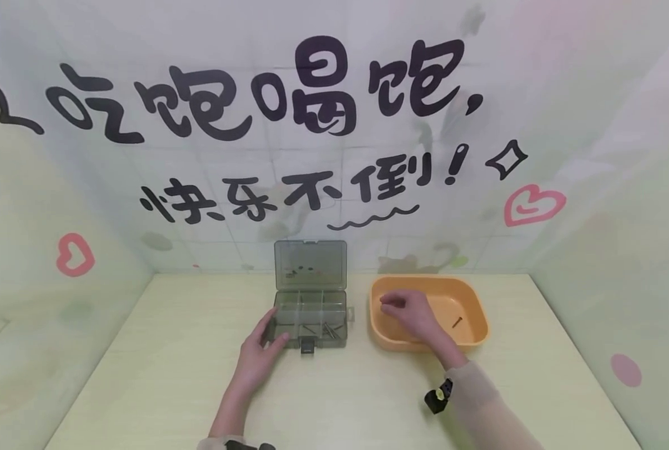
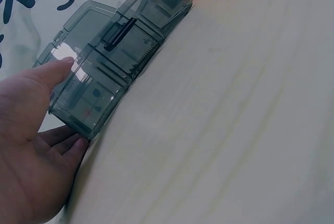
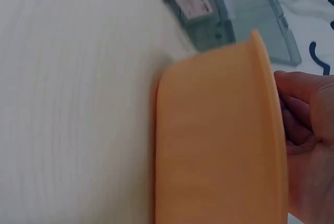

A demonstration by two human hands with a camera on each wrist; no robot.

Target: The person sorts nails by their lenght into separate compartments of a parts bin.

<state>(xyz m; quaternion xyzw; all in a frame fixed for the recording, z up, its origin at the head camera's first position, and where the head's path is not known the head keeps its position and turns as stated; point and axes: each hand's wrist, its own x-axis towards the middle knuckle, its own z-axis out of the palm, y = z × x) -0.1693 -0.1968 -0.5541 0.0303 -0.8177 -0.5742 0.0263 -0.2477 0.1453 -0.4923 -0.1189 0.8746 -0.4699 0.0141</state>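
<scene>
A grey see-through compartment box (image 1: 310,317) sits on the table, its lid (image 1: 311,265) raised at the back. My left hand (image 1: 257,357) grips the box's left end, thumb at the front and fingers round the side. Several small screws (image 1: 330,330) lie in its front compartments. My right hand (image 1: 413,312) is over the left part of an orange tray (image 1: 472,294), fingers curled and thumb close to the index fingertip. I cannot tell whether a screw is between them. One dark screw (image 1: 457,322) lies on the tray floor, right of that hand.
Behind the box and tray rises a white wall (image 1: 233,162) with large black writing; side walls flank the pale table (image 1: 334,400). A latch (image 1: 307,345) projects from the box's front, and another sticks out toward the tray.
</scene>
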